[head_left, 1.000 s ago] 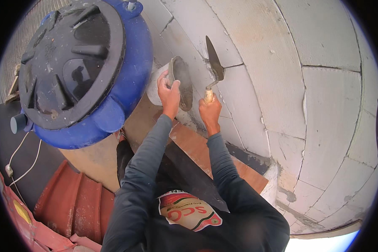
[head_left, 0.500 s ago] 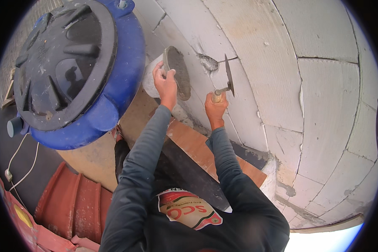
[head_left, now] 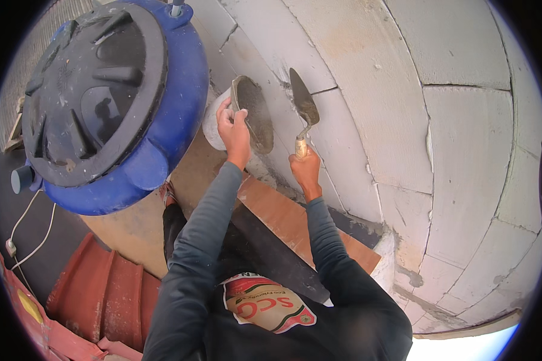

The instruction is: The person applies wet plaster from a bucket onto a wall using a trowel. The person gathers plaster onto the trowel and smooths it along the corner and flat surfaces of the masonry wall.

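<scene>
My left hand [head_left: 235, 137] grips the rim of a whitish bucket [head_left: 213, 125], thumb over the edge. The bucket is tilted with its mouth toward the wall, and grey mortar [head_left: 256, 114] shows inside. In my right hand [head_left: 306, 171] is a pointing trowel [head_left: 305, 103], held by its light handle with the fingers wrapped round it. The trowel's blade points away from me, its face showing grey smears, just right of the bucket. Behind the blade is the block wall [head_left: 367, 102]; a rough patch there is mostly hidden. Whether the blade touches the wall I cannot tell.
A blue tank [head_left: 183, 84] with a black lid [head_left: 111, 78] stands close on the left. Red-brown metal sheets [head_left: 102, 292] and a white cable [head_left: 41, 243] lie at lower left. A brown board [head_left: 277, 207] lies along the wall's foot.
The trowel has turned from nearly edge-on to show its blade's face, and its tip has swung left toward the bucket. My right hand has shifted slightly left and down; the bucket has barely moved.
</scene>
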Demonstrator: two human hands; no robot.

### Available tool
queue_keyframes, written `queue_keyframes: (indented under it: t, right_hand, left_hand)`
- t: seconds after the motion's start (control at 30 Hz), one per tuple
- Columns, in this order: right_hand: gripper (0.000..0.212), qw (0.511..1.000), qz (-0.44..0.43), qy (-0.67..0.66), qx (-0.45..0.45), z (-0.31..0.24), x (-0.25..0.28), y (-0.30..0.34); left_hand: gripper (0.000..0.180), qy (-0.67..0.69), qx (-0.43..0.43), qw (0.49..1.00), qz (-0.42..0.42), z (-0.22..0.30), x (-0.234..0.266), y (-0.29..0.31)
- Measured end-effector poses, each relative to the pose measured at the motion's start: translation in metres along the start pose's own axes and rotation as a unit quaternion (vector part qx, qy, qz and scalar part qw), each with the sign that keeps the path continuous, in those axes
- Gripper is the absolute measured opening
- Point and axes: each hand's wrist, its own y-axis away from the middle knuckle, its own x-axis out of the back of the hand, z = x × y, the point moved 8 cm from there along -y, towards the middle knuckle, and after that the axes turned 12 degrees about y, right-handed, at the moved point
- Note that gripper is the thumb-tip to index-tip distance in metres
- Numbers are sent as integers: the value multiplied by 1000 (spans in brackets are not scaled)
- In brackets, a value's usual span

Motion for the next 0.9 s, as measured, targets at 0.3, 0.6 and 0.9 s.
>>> queue_keyframes:
  t: [0.3, 0.6, 0.9]
  right_hand:
    - [16, 998, 19, 6, -51, 2, 23, -3]
    - [13, 998, 0, 57, -41, 2, 9, -13]
    - [16, 994, 30, 101, -28, 10, -11, -5]
  left_hand:
    - [22, -4, -2, 1000, 1, 6, -14, 11]
    - [23, -4, -26, 1000, -3, -5, -10, 9]
    - [23, -27, -5, 1000, -1, -10, -4, 17]
